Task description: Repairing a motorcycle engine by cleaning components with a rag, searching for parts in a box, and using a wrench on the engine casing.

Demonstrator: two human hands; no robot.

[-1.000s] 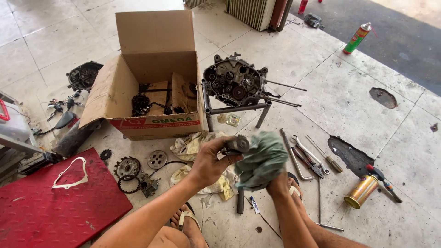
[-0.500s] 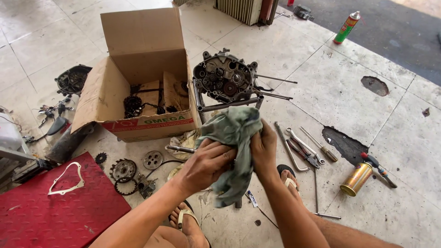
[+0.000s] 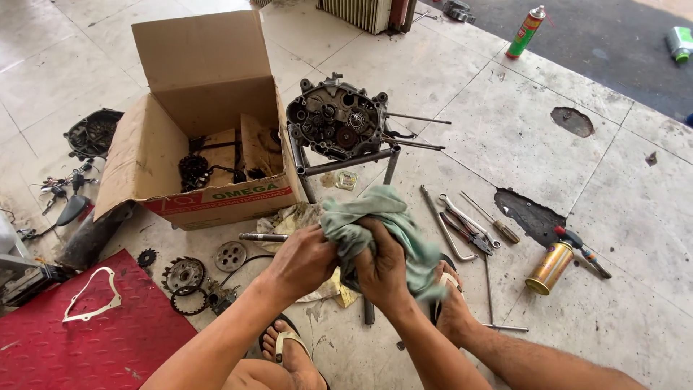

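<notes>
Green rag [image 3: 386, 224] bunched between both hands above the tiled floor [image 3: 505, 123]; left hand [image 3: 303, 261] and right hand [image 3: 381, 269] both clenched on it; engine case [image 3: 338, 124] on a stand just beyond.

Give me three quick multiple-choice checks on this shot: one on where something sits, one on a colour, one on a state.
1. Where is the engine case?
A. On a metal stand beside the cardboard box
B. Inside the box
C. On the red mat

2. What colour is the rag?
A. Red
B. Pale green
C. Black

3. What state is the cardboard box in?
A. Taped shut
B. Crushed flat
C. Open, flaps up, parts inside

Answers:
1 A, the case rests on the stand's bars right of the box.
2 B, the cloth bunched in the left hand and right hand is pale green.
3 C, the flaps stand open and dark parts show inside.
</notes>
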